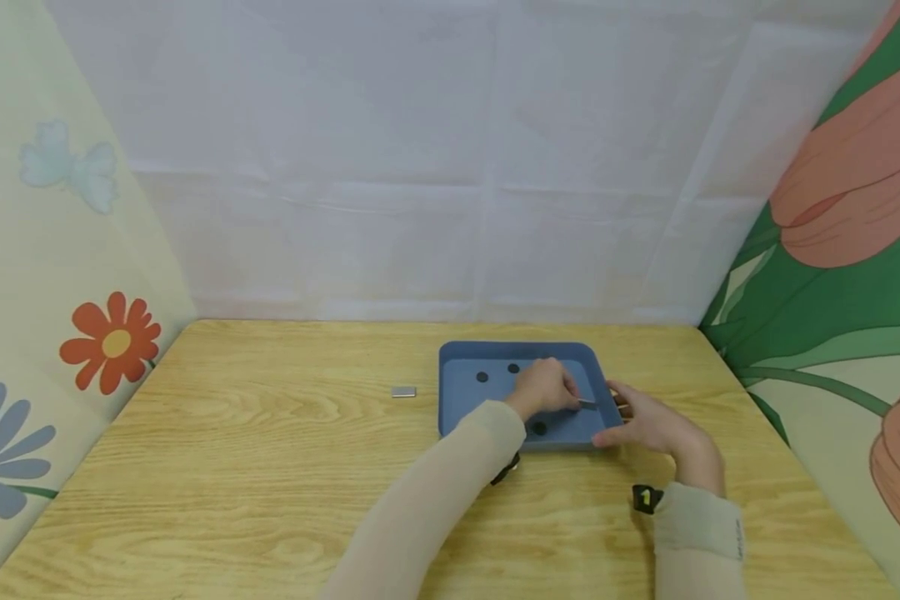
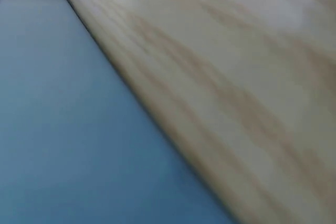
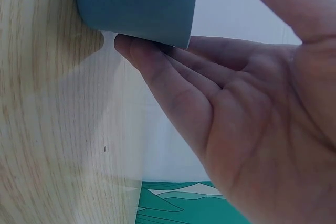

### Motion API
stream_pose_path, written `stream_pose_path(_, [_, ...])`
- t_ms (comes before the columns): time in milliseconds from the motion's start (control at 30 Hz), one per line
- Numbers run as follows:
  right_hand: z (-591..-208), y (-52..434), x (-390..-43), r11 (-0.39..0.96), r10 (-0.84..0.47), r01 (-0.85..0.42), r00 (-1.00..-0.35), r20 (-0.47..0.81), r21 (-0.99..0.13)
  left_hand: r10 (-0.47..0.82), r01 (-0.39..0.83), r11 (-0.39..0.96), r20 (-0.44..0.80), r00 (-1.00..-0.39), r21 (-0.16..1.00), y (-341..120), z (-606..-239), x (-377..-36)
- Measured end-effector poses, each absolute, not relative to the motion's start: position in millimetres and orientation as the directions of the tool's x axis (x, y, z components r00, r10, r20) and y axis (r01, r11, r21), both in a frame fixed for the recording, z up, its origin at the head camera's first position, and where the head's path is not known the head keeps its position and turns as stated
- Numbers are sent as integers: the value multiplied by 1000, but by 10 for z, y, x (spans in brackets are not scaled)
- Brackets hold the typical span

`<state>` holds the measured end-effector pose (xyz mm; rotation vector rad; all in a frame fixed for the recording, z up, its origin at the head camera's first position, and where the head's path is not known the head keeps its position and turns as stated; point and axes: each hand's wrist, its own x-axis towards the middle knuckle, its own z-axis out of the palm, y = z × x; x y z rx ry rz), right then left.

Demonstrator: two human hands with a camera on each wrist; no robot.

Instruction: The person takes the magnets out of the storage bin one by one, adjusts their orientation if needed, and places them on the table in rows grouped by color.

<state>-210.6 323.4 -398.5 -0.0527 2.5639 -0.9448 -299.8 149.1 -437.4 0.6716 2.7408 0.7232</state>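
A blue rectangular tray (image 1: 457, 404) sits on the table towards the right, with several dark round discs (image 1: 482, 377) in it. Reaching over its front wall, my left hand (image 1: 543, 387) pinches a small thin grey piece (image 1: 587, 404) low over the tray's right part. My right hand (image 1: 656, 425) grips the tray's front right corner, thumb at the front and fingers along the outer right side. Up close, the right wrist view has those fingers (image 3: 178, 93) against the blue outer wall. The left wrist view takes in only the tray's outer side (image 2: 68, 108) and tabletop; my left hand's grasp is hidden there.
A small silver rectangular piece (image 1: 403, 392) lies on the wood-grain table (image 1: 270, 467), left of the tray. A white cloth (image 1: 435, 167) hangs behind the table. Flower-patterned panels (image 1: 855, 333) stand at both sides.
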Motion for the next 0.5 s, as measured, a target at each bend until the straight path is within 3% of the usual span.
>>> stream_pose_path(500, [-3970, 3227, -2096, 798, -175, 81, -917, -359, -597, 490, 427, 743, 16, -872, 516, 1103, -4192, -3029])
